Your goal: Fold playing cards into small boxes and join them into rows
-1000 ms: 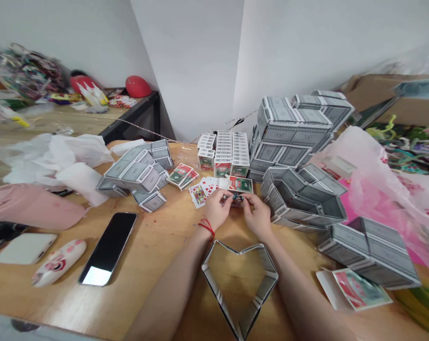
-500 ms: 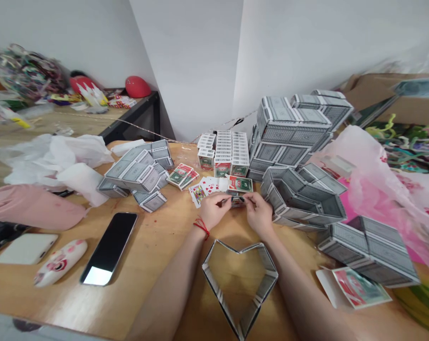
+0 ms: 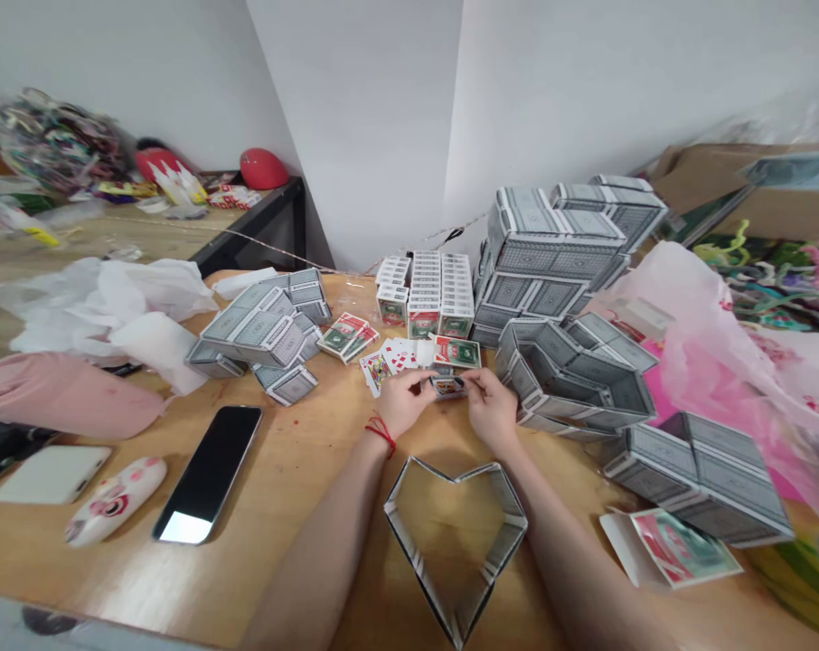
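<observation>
My left hand (image 3: 407, 399) and my right hand (image 3: 491, 403) pinch opposite ends of a small playing card (image 3: 448, 387), which looks bent and has its picture face towards me. Right behind it lies a red and green card box (image 3: 456, 351). Loose face-up playing cards (image 3: 390, 359) are spread beside my left hand. Between my forearms stands a heart-shaped frame of joined cards (image 3: 397, 533), open in the middle. Another hollow card frame (image 3: 578, 398) stands just to the right of my right hand.
Stacked card blocks (image 3: 551, 235) rise at the back right; more card pieces (image 3: 253, 325) sit at the left. Rows of card boxes (image 3: 425, 289) stand at the back. A phone (image 3: 210, 475), a pink pouch (image 3: 70, 393) and an opened card box (image 3: 684, 547) lie around.
The card between my hands shows more of its picture face now. My fingers have shifted slightly apart, and both hands still hold its ends.
</observation>
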`<act>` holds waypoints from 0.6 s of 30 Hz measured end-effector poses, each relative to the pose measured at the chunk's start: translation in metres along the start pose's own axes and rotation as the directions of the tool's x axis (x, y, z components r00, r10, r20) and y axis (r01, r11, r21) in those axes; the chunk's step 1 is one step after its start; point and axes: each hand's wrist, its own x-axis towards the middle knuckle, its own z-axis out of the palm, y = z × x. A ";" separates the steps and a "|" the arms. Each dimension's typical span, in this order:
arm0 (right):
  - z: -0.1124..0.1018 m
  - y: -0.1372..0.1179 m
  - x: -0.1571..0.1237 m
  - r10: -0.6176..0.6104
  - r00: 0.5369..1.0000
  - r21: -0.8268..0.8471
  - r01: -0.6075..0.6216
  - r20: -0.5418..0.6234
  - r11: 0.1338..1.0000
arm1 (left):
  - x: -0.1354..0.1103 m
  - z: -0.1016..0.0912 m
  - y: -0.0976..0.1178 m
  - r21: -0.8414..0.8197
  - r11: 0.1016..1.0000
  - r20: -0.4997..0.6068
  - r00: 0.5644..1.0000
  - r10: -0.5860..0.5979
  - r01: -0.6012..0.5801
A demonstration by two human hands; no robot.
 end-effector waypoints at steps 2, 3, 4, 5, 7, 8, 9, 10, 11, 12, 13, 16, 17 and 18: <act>0.000 0.002 0.001 0.010 1.000 0.049 -0.010 0.009 0.999 | -0.001 -0.002 0.002 -0.013 0.999 0.021 0.999 -0.040 0.040; 0.001 0.003 0.002 0.019 1.000 0.079 -0.020 0.011 0.997 | -0.001 -0.002 0.003 -0.041 0.997 0.031 0.998 -0.057 0.058; 0.001 0.004 0.003 0.035 0.999 0.114 -0.035 0.006 0.993 | -0.001 -0.003 0.004 -0.084 0.994 0.040 0.997 -0.071 0.074; 0.002 0.005 0.004 0.057 0.998 0.155 -0.055 -0.008 0.986 | -0.001 -0.003 0.004 -0.138 0.986 0.047 0.995 -0.083 0.089; 0.004 0.006 0.007 0.113 0.993 0.250 -0.099 -0.042 0.963 | -0.001 -0.001 0.004 -0.263 0.958 0.061 0.993 -0.105 0.118; 0.005 0.006 0.008 0.140 0.989 0.297 -0.117 -0.055 0.948 | -0.001 0.000 0.003 -0.321 0.937 0.070 0.990 -0.120 0.136; 0.006 0.005 0.009 0.162 0.985 0.340 -0.133 -0.059 0.931 | 0.000 0.002 0.002 -0.372 0.915 0.079 0.987 -0.138 0.157; 0.006 0.004 0.009 0.180 0.982 0.380 -0.146 -0.056 0.914 | 0.000 0.003 0.001 -0.417 0.891 0.081 0.984 -0.159 0.179; 0.007 0.002 0.010 0.193 0.980 0.417 -0.158 -0.045 0.895 | 0.001 0.004 0.000 -0.458 0.866 0.077 0.980 -0.185 0.200; 0.007 0.000 0.010 0.203 0.979 0.452 -0.171 -0.023 0.875 | 0.002 0.005 -0.001 -0.493 0.842 0.068 0.974 -0.214 0.219; 0.007 -0.002 0.010 0.210 0.978 0.484 -0.186 0.006 0.855 | 0.004 0.006 -0.001 -0.525 0.818 0.057 0.968 -0.243 0.236; 0.005 -0.010 0.008 0.201 0.970 0.533 -0.245 0.140 0.810 | 0.008 0.006 0.000 -0.582 0.770 0.039 0.955 -0.294 0.261; 0.005 -0.012 0.008 0.197 0.965 0.535 -0.259 0.170 0.804 | 0.009 0.006 0.000 -0.577 0.774 0.035 0.954 -0.297 0.262; 0.005 -0.012 0.008 0.194 0.962 0.533 -0.269 0.193 0.802 | 0.010 0.006 0.000 -0.556 0.789 0.029 0.955 -0.296 0.261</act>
